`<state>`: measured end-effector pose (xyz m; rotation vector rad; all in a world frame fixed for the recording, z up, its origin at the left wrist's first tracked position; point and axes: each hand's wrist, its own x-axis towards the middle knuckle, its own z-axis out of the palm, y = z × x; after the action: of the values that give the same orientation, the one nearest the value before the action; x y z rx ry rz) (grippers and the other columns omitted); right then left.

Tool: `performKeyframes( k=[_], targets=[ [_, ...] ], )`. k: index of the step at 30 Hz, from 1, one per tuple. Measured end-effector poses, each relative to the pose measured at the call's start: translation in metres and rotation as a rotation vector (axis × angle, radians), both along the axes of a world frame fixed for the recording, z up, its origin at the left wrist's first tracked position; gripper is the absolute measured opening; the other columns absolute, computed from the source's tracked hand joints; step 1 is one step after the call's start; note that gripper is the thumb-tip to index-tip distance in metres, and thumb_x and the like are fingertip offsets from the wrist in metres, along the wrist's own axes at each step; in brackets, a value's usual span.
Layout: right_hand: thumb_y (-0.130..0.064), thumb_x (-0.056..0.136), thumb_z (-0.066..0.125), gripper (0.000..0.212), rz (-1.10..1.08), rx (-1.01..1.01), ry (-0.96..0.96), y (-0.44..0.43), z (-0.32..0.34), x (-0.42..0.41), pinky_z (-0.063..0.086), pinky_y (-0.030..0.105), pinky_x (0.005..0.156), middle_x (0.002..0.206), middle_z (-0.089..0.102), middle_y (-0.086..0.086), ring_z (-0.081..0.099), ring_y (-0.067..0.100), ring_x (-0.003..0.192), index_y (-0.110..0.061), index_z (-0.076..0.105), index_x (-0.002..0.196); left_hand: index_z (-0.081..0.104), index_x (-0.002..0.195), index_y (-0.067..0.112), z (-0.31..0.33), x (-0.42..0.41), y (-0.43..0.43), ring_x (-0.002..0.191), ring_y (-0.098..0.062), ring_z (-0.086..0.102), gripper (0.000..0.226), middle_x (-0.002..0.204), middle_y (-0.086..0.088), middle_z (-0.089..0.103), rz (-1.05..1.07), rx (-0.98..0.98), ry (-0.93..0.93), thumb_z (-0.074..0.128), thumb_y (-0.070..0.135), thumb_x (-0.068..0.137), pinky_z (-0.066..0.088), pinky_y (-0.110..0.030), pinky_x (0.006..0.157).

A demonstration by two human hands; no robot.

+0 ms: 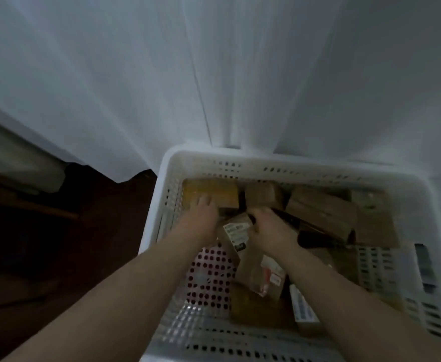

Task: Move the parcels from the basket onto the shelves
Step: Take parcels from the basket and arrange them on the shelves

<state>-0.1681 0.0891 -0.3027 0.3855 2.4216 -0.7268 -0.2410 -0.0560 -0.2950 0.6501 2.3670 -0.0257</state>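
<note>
Reaching into the white perforated basket point(240, 159) for a pick: left hand point(201, 212) lies fingers-straight on the yellowish carton point(214, 190) in the far-left corner; right hand point(269, 228) is curled down beside the labelled parcel point(236, 231), but blur hides what it grips, if anything. Other brown parcels point(321, 212) sit in the basket, no shelves in view. Next move, as I judge it: close firmly on one carton, lift clear of the rim, then find the shelf.
</note>
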Motion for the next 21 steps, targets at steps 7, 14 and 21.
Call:
performKeyframes(
  k=[7,14,21],
  targets=[
    [-0.016,0.096,0.046,0.041,0.011,0.011,0.110,0.006,-0.065,-0.035,0.045,0.033,0.095,0.142,0.039,0.002,0.045,0.018,0.124,-0.016,0.044,0.137,-0.013,0.146,-0.007,-0.102,-0.047,0.033,0.144,-0.039,-0.005,0.098,0.155,-0.025,-0.008,0.035,-0.080,0.077,0.060,0.026,0.090,0.006,-0.044,0.118],
    [-0.016,0.098,0.045,0.044,-0.010,-0.004,0.143,0.017,-0.092,-0.026,0.036,0.022,0.097,0.145,0.036,-0.002,0.038,0.013,0.130,-0.020,0.042,0.141,-0.011,0.148,0.001,-0.146,-0.048,0.026,0.139,-0.036,0.015,0.111,0.155,-0.021,-0.001,0.012,-0.091,0.213,0.069,0.033,0.079,0.019,-0.043,0.116],
    [-0.016,0.097,0.049,0.042,-0.144,-0.072,0.133,0.019,-0.078,-0.010,0.039,0.024,0.095,0.139,0.043,0.001,0.046,0.016,0.122,-0.018,0.045,0.139,0.019,0.142,0.010,-0.114,-0.042,0.022,0.121,-0.028,0.038,0.089,0.134,-0.012,0.034,0.039,-0.042,0.295,0.071,0.028,0.073,0.034,-0.038,0.102]
  ],
)
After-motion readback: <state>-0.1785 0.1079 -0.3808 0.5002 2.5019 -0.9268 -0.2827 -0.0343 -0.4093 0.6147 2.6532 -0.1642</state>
